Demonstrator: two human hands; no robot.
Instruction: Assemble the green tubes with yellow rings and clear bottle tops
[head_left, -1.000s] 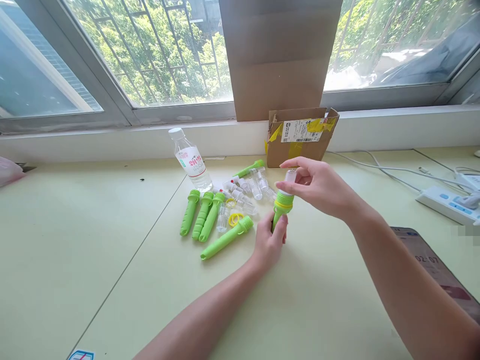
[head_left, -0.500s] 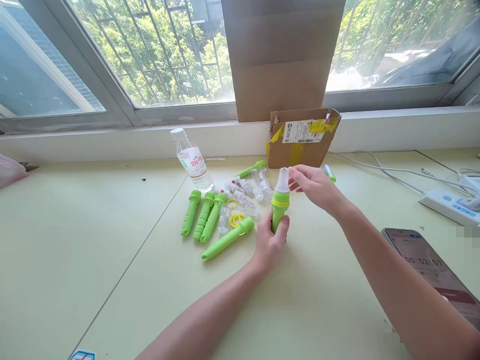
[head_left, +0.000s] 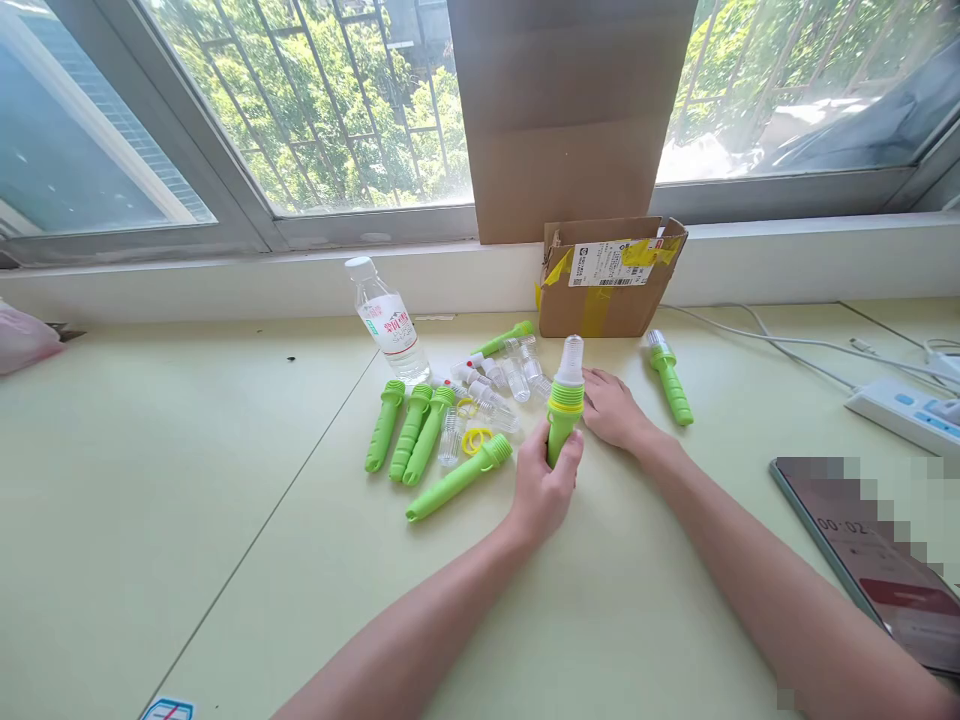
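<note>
My left hand [head_left: 546, 480] grips a green threaded handle [head_left: 559, 435], held upright with a yellow ring round its neck and a translucent white tip [head_left: 571, 362] at its top. Beyond it, my right hand [head_left: 613, 408] rests low at the table with fingers stretched forward, partly hidden behind the handle. Clear plastic caps [head_left: 514, 378] lie to the left of those fingers. Closer on the left is a loose green handle [head_left: 457, 482], with yellow rings [head_left: 477, 440] beside it. Several more green handles [head_left: 405, 432] lie farther left.
A water bottle [head_left: 388, 325] stands behind the parts. An open cardboard box [head_left: 607, 300] is by the window ledge. To the right are a green piece with a clear cap [head_left: 670, 378], a phone [head_left: 862, 550] and a power strip [head_left: 896, 412] with cables.
My right hand has moved away from the white tip and down to the table behind the held handle. The capped green piece at right is now fully visible. My left hand keeps its grip.
</note>
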